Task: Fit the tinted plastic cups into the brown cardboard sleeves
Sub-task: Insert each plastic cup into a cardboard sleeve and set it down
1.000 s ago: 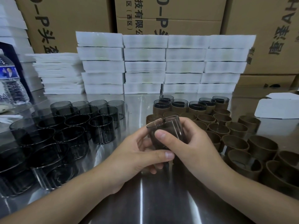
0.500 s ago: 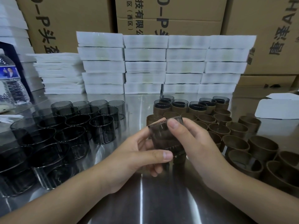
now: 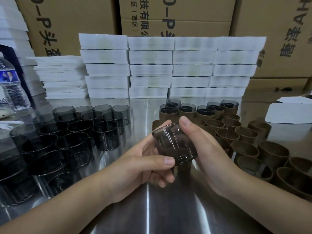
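Note:
Both hands hold one tinted plastic cup (image 3: 173, 144) above the steel table (image 3: 152, 208), tilted toward me. My left hand (image 3: 141, 168) grips its near side, thumb across the lower rim. My right hand (image 3: 204, 149) grips the far side, thumb on the upper edge. Whether a sleeve is on this cup I cannot tell. Several loose tinted cups (image 3: 67, 137) stand at the left. Several empty brown cardboard sleeves (image 3: 244, 146) stand at the right. Behind them is a row of sleeves with cups in them (image 3: 187, 109).
Stacks of white flat packs (image 3: 168, 68) line the back of the table before large cardboard cartons (image 3: 177, 14). A water bottle (image 3: 11, 86) stands at the far left. White folded card (image 3: 290, 112) lies at the far right.
The cup has tipped further toward me between my hands. My right thumb moved from the cup's front up to its top edge.

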{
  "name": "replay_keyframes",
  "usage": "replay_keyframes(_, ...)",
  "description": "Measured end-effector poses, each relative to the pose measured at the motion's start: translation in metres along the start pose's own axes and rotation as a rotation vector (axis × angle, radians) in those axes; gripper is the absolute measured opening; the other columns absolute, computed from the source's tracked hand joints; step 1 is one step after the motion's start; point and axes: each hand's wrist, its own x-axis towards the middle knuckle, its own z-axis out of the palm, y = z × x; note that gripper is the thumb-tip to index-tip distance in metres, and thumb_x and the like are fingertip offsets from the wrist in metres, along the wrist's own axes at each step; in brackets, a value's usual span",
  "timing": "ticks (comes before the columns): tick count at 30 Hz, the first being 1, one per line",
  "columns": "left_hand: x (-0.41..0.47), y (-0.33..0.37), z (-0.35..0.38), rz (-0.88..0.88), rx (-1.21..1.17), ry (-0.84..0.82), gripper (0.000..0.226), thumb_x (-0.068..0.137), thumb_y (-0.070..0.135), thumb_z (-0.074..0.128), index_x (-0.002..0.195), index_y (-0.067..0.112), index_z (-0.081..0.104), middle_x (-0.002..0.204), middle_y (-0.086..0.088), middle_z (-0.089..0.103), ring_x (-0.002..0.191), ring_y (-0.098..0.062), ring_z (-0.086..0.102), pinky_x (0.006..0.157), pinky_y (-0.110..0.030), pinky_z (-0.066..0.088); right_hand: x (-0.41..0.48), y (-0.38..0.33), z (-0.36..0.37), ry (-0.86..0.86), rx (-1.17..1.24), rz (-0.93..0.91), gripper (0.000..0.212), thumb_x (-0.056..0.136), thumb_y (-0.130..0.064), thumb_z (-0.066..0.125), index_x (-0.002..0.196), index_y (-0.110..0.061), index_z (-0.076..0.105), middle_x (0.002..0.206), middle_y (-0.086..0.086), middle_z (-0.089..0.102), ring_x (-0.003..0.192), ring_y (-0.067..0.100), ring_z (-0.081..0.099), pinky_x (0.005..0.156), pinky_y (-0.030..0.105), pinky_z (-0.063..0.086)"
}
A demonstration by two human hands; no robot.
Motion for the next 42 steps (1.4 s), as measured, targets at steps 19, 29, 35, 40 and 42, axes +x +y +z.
replay_keyframes(19, 0.009, 0.001, 0.002, -0.13, -0.124, 0.04, 0.072, 0.078, 0.077, 0.038, 0.123, 0.029, 0.066, 0.125, -0.008, 0.067, 0.082, -0.008, 0.068, 0.059, -0.02, 0.054, -0.003, 0.012, 0.003, 0.001, -0.347, -0.459, 0.064, 0.071, -0.03, 0.077, 0.124, -0.054, 0.049, 0.127, -0.028, 0.043, 0.113, -0.004, 0.052, 0.08, 0.006, 0.044)
replay_keyframes(29, 0.011, -0.001, 0.003, -0.147, -0.069, 0.151, 0.067, 0.075, 0.073, 0.047, 0.11, 0.023, 0.074, 0.113, -0.011, 0.072, 0.095, -0.017, 0.071, 0.055, -0.022, 0.054, 0.0, 0.006, 0.003, 0.0, -0.228, -0.414, 0.059, 0.067, -0.044, 0.076, 0.119, -0.05, 0.049, 0.119, -0.016, 0.059, 0.112, 0.0, 0.059, 0.088, 0.013, 0.046)
replay_keyframes(35, 0.011, -0.003, 0.004, -0.133, -0.018, 0.198, 0.067, 0.061, 0.072, 0.057, 0.099, 0.02, 0.077, 0.107, -0.015, 0.073, 0.098, -0.024, 0.071, 0.054, -0.024, 0.054, 0.001, 0.008, 0.001, 0.029, -0.198, -0.378, 0.051, 0.056, -0.054, 0.08, 0.096, -0.041, 0.051, 0.098, -0.013, 0.067, 0.088, 0.006, 0.067, 0.077, 0.022, 0.053)
replay_keyframes(40, 0.012, -0.003, 0.005, -0.133, -0.021, 0.203, 0.065, 0.059, 0.07, 0.06, 0.094, 0.018, 0.078, 0.104, -0.013, 0.074, 0.097, -0.025, 0.072, 0.053, -0.024, 0.054, 0.0, 0.008, 0.002, 0.064, -0.194, -0.374, 0.047, 0.055, -0.058, 0.078, 0.089, -0.044, 0.05, 0.098, -0.015, 0.067, 0.085, 0.004, 0.067, 0.075, 0.022, 0.054)
replay_keyframes(42, 0.012, -0.003, 0.005, -0.13, -0.019, 0.208, 0.062, 0.059, 0.069, 0.061, 0.091, 0.019, 0.079, 0.102, -0.011, 0.074, 0.097, -0.026, 0.072, 0.053, -0.024, 0.054, 0.0, 0.008, 0.002, 0.078, -0.193, -0.375, 0.048, 0.055, -0.059, 0.077, 0.09, -0.041, 0.051, 0.097, -0.014, 0.068, 0.084, 0.004, 0.067, 0.071, 0.021, 0.054)
